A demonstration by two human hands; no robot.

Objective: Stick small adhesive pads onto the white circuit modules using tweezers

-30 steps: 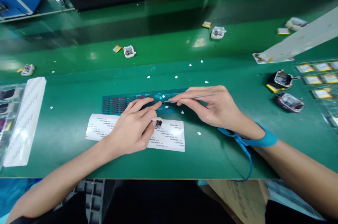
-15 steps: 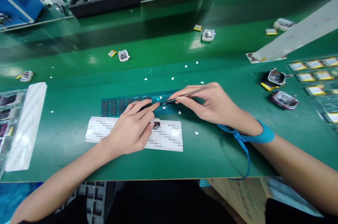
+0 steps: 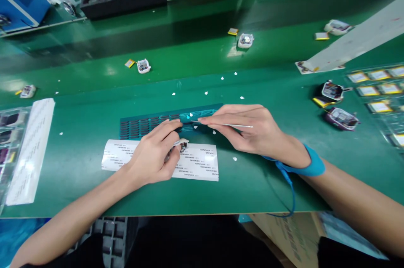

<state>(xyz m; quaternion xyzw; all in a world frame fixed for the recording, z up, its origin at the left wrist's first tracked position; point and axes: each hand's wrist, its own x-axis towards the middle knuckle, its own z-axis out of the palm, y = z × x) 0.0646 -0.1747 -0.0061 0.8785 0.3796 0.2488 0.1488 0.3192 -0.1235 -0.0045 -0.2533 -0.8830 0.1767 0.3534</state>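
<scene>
My left hand (image 3: 156, 150) is curled round a small white watch case (image 3: 182, 144) with electronics showing inside, mostly covered by my fingers. Beneath it lies a white printed adhesive sheet (image 3: 200, 163). Between the thumb and fingers of my right hand (image 3: 252, 131) is a pair of thin metal tweezers (image 3: 235, 125). Their tip is over a teal sheet (image 3: 202, 113) that bears rows of dark strips (image 3: 137, 127). A small dark piece (image 3: 188, 125) shows close to the tips; whether the tweezers grip it, I cannot tell. A blue wrist strap (image 3: 312, 165) circles my right wrist.
Open watch cases with batteries stand farther back (image 3: 144, 66) and at the right (image 3: 341, 119). A tray of batteries (image 3: 378, 75) is at the far right. White stickers (image 3: 206, 93) dot the bench. A slanted white post (image 3: 350, 45) rises at the right.
The left index finger has drawn back from the teal sheet, and more of the watch case shows. My right hand has lowered the rear end of the tweezers, so they lie flatter.
</scene>
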